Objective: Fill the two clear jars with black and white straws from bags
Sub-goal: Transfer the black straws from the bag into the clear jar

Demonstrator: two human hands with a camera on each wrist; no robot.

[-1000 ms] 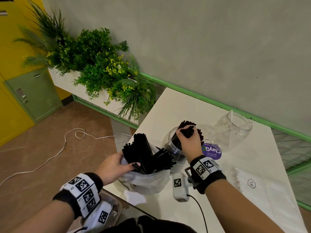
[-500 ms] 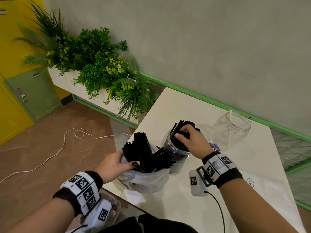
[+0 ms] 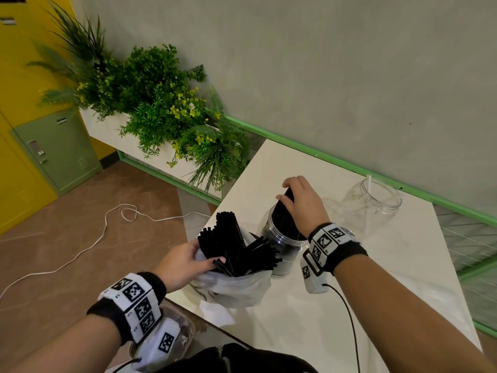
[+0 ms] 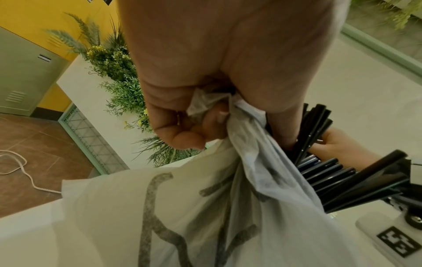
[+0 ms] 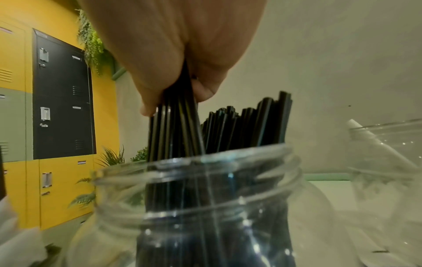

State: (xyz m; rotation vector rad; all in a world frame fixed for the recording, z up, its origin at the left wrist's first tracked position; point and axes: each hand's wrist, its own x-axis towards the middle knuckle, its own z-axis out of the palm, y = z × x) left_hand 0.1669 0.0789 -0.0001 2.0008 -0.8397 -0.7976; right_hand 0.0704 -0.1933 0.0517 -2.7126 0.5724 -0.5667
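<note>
Nearest you, your left hand [image 3: 185,261] has its grip closed on the gathered rim of the white plastic bag [image 3: 236,288], which sits at the near edge of the tabletop [image 3: 309,332] with black straws [image 3: 234,246] fanning out of its mouth. Only the left wrist view shows your fingers [image 4: 212,122] pinching the crumpled plastic. Just behind the bag, your right hand [image 3: 304,203] grips a bundle of black straws standing in the near clear jar [image 3: 282,249]. The right wrist view reveals more black straws packed upright inside, rising above the threaded rim. Farther right stands the second clear jar [image 3: 376,203], holding one white straw [image 3: 369,183] leaning on its rim.
</note>
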